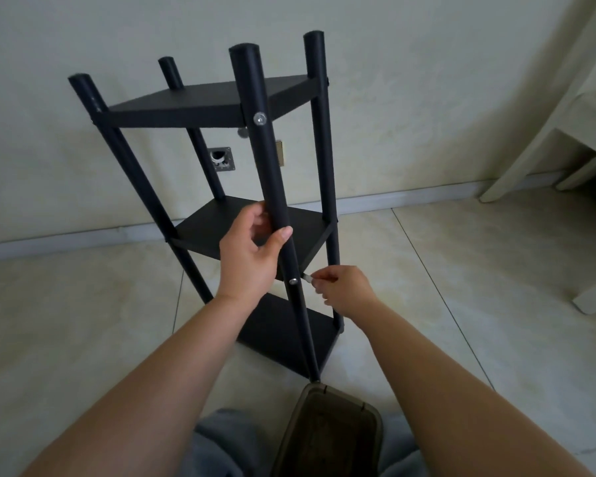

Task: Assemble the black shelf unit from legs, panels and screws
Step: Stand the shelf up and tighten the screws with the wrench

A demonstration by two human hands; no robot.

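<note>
Head: screw (pixel 307 277) pinched by right hand (pixel 344 287) fingers (beside leg (pixel 265 160)).

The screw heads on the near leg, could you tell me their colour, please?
Silver, against the black near leg: upper screw head, lower. Head view.

Just one view here, a wide-angle head cam looking forward and down from above the person's lap, pretty close to the black three-tier metal shelf unit (pixel 255 208) standing on the beige tiled floor (pixel 461 287), facing the wall.
</note>
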